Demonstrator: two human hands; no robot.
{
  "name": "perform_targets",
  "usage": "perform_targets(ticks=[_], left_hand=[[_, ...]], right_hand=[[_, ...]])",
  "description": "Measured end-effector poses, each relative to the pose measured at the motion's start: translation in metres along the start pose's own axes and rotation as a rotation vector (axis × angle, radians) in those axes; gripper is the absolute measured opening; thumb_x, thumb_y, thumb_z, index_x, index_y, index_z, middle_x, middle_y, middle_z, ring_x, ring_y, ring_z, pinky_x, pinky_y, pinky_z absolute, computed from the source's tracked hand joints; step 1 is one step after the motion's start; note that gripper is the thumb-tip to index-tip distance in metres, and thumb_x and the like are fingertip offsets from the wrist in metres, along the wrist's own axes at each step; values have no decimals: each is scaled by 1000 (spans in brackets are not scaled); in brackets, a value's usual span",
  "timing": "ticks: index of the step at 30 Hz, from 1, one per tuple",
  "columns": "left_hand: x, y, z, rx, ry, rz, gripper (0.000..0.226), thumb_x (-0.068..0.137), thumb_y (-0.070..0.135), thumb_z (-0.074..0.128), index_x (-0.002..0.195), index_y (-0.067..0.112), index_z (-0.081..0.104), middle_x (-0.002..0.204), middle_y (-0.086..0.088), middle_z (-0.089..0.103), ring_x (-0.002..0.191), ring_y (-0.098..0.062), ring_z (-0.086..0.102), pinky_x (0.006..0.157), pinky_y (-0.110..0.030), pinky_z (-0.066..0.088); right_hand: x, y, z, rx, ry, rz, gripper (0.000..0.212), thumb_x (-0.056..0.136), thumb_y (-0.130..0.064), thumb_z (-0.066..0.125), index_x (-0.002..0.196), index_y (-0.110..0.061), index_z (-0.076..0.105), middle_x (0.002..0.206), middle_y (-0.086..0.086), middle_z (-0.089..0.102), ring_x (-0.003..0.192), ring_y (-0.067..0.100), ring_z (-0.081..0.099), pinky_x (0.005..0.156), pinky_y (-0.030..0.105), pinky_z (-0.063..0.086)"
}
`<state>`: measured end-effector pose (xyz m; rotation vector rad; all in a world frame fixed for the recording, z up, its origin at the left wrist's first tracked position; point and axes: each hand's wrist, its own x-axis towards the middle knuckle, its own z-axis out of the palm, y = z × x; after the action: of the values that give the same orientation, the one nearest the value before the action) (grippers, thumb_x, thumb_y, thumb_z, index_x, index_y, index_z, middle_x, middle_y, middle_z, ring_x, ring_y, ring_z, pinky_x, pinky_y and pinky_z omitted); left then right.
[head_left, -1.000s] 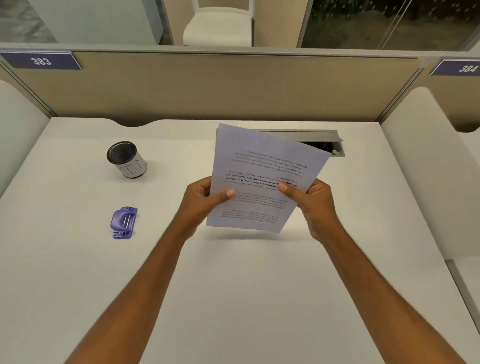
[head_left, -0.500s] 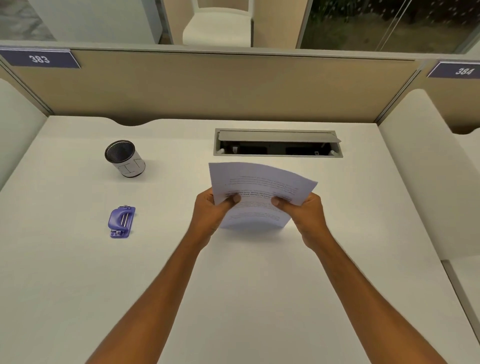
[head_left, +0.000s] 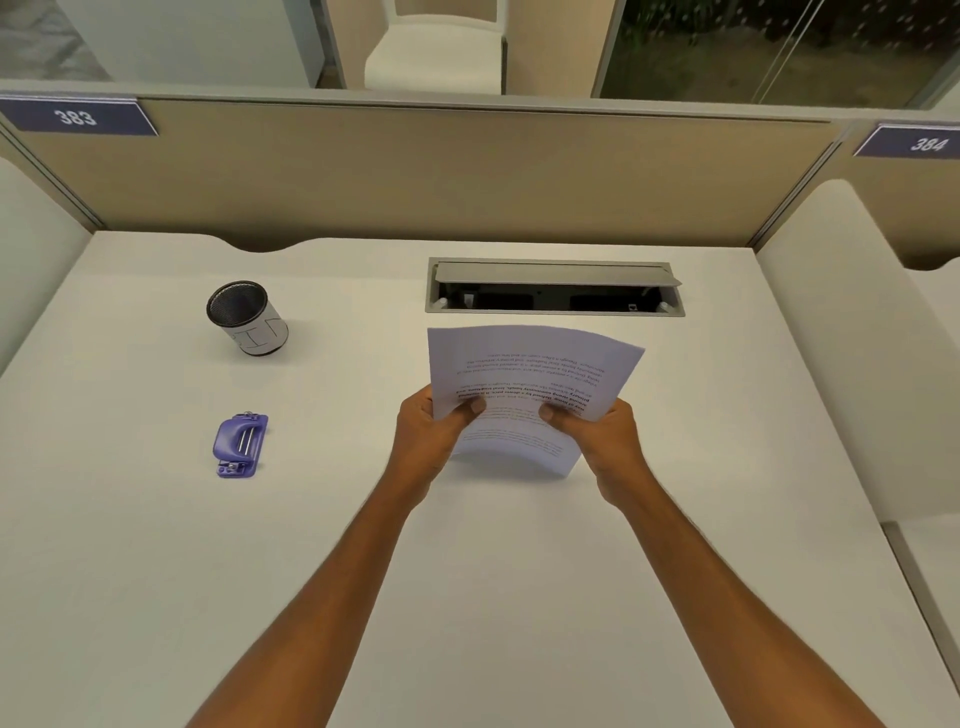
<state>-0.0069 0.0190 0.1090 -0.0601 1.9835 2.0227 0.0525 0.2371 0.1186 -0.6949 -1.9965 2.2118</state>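
Note:
A printed sheet of paper (head_left: 530, 374) is held over the middle of the white desk (head_left: 467, 597), bowed into an arch with its near edge down at the desk. My left hand (head_left: 431, 436) pinches its left side, thumb on top. My right hand (head_left: 597, 436) pinches its right side the same way. The text on the sheet reads upside down from here.
A purple hole punch (head_left: 240, 445) lies on the desk to the left. Behind it stands a black mesh cup (head_left: 248, 317) with a white label. An open cable tray (head_left: 553, 288) is set into the desk behind the paper. Beige partitions (head_left: 415, 176) enclose the desk.
The sheet stood tall and nearly flat a second ago. Both hands have lowered it and pushed its sides together, so it now bows and uncovers the cable tray.

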Motion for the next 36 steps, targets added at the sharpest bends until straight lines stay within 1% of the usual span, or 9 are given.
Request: perform_targets(ticks=[5, 9, 12, 16, 20, 23, 26, 30, 36], left_hand=[[1, 3, 1, 4, 4, 22, 24, 99, 20, 81, 119, 34, 77, 110, 14, 84, 100, -13, 79, 82, -23, 65], [0, -3, 0, 11, 4, 6, 25, 98, 22, 82, 117, 39, 77, 111, 15, 84, 100, -10, 79, 84, -25, 65], [-2, -8, 2, 10, 1, -20, 28, 99, 23, 81, 119, 42, 75, 111, 17, 83, 105, -17, 78, 84, -28, 65], [-2, -8, 2, 17, 6, -11, 26, 99, 22, 80, 122, 34, 76, 114, 13, 84, 107, -19, 78, 90, -31, 66], [0, -1, -5, -131, 43, -5, 26, 100, 18, 78, 125, 25, 75, 117, 7, 84, 108, -19, 80, 85, -27, 65], [3, 2, -12, -249, 101, -22, 34, 99, 21, 79, 131, 27, 71, 128, 2, 81, 119, -25, 76, 101, -44, 65], [4, 1, -14, -401, 120, -46, 40, 101, 16, 76, 139, 27, 69, 141, -5, 75, 133, -31, 69, 115, -58, 55], [-2, -4, -6, -598, 94, -120, 51, 105, 10, 69, 152, 27, 60, 148, -7, 71, 139, -32, 66, 117, -66, 50], [-8, -19, 16, -766, 62, -193, 54, 109, 9, 62, 158, 30, 53, 152, -15, 67, 143, -41, 62, 115, -77, 45]], right_hand=[[2, -1, -1, 8, 6, -21, 36, 84, -1, 90, 112, -21, 80, 106, -5, 85, 94, 12, 80, 77, 25, 64], [4, 5, 1, 5, 12, 9, 38, 82, -4, 92, 115, -20, 80, 109, -3, 85, 101, 19, 79, 78, 27, 64], [3, 13, 2, -38, 10, 36, 41, 82, -5, 92, 118, -20, 79, 111, -2, 84, 105, 21, 78, 78, 28, 65], [2, 16, -2, -52, 0, 22, 43, 84, -7, 91, 124, -18, 77, 114, -1, 83, 103, 18, 79, 79, 28, 65], [2, 13, -14, -90, -49, 24, 33, 91, -8, 85, 122, -19, 79, 114, -5, 84, 103, 17, 80, 86, 26, 65], [2, 11, -24, -87, -56, 23, 24, 92, -6, 83, 114, -15, 80, 111, 0, 85, 103, 20, 81, 96, 32, 64], [2, 11, -28, -15, -37, 34, 18, 92, -7, 83, 109, -13, 81, 114, 15, 83, 98, 23, 76, 102, 47, 59], [1, 7, -18, 221, -27, 66, 31, 87, -12, 84, 117, -10, 76, 124, 18, 79, 114, 35, 75, 107, 51, 59], [-1, 4, 12, 335, 0, 78, 42, 92, 3, 78, 131, -13, 69, 129, 14, 78, 116, 30, 76, 98, 51, 63]])
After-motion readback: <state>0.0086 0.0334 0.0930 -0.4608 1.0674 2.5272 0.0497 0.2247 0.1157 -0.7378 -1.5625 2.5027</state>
